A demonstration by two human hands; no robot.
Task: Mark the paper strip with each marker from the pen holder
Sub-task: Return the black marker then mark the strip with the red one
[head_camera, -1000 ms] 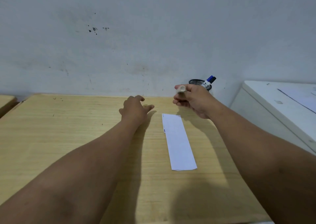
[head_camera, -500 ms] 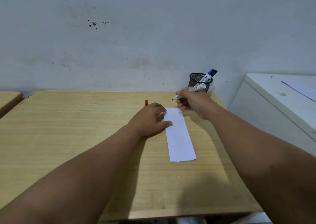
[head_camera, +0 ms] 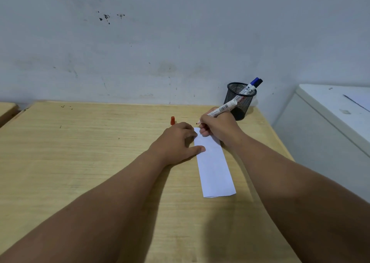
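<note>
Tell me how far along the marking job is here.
Done: red cap is off, standing on the table. In hand: right hand holds the uncapped marker, tip at the paper strip's far end, while left hand pins it. Left: the blue-capped marker waits in the pen holder.

One paper strip (head_camera: 215, 168) lies on one wooden table (head_camera: 80, 152). One black mesh pen holder (head_camera: 239, 102) stands there, with two capped markers in it: one blue-capped marker (head_camera: 252, 84) and one black-capped marker (head_camera: 258, 83) close behind it. One uncapped marker (head_camera: 222, 108) is out of the holder. One red cap (head_camera: 172, 120) stands alone. Two hands show: one left hand (head_camera: 177, 140), one right hand (head_camera: 219, 125).
</note>
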